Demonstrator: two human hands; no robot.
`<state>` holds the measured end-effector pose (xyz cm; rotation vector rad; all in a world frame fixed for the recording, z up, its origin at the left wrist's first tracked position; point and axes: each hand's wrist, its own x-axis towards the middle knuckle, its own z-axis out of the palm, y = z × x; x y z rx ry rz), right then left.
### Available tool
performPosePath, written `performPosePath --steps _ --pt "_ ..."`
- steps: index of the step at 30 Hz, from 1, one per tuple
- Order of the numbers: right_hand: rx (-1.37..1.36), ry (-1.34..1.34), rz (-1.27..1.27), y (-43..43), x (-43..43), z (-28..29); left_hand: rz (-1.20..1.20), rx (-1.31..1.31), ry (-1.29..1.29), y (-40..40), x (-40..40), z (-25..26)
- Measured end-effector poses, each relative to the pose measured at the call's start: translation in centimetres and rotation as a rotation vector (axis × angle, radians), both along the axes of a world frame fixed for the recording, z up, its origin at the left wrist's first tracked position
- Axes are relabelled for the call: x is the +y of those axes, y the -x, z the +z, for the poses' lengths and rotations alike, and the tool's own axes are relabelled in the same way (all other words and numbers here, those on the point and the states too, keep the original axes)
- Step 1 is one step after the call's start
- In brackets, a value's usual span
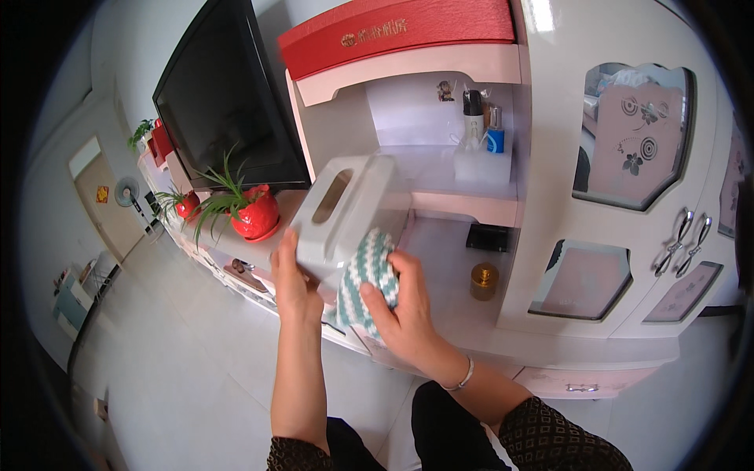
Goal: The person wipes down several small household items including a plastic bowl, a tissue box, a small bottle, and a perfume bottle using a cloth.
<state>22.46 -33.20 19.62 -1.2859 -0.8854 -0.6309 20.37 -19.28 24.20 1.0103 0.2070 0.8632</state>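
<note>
My left hand grips the near left end of a whitish tissue box cover with an oval slot in its top. The cover is held tilted in the air in front of the cabinet. In my right hand is a green-and-white striped knitted cloth, bunched between thumb and fingers. The cloth is against the near right side of the cover, or right beside it; the exact contact is hidden. My left fingertips are partly hidden by the cover.
Behind the cover is a pink-and-white cabinet shelf with a white container of bottles. Below stand a gold-capped jar and a black object. To the left are red potted plants and a television; a mirrored door is at right.
</note>
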Motion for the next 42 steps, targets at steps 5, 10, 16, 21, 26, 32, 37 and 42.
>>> performPosePath --steps 5,10,16,21,26,32,37,42 --pt "0.484 0.004 0.51 4.6 -2.5 -4.5 0.084 -0.066 0.158 8.4 1.2 -6.4" --pt "0.629 -0.16 0.471 4.6 -8.0 -6.6 0.056 0.062 0.165 15.4 -1.9 -11.6" --pt "0.598 0.68 0.349 5.3 -7.1 -8.5 -0.068 0.33 0.098 18.8 -3.3 -16.7" --pt "0.16 0.73 0.162 6.5 -5.1 -10.9 -0.097 0.389 0.057 20.6 -2.8 -18.6" --pt "-0.23 0.944 0.037 9.3 -3.2 -9.6 -0.06 0.443 -0.029 19.7 -2.6 -18.7" --pt "-0.297 0.92 0.286 10.7 -1.9 -9.9 -0.078 0.381 -0.022 20.3 -2.0 -19.7" --pt "0.073 0.883 0.174 6.1 -2.1 -10.5 0.007 0.445 -0.069 21.9 -2.2 -18.5" --pt "0.446 0.832 0.188 7.0 -2.4 -11.7 0.026 0.455 -0.136 21.9 -0.9 -20.0"
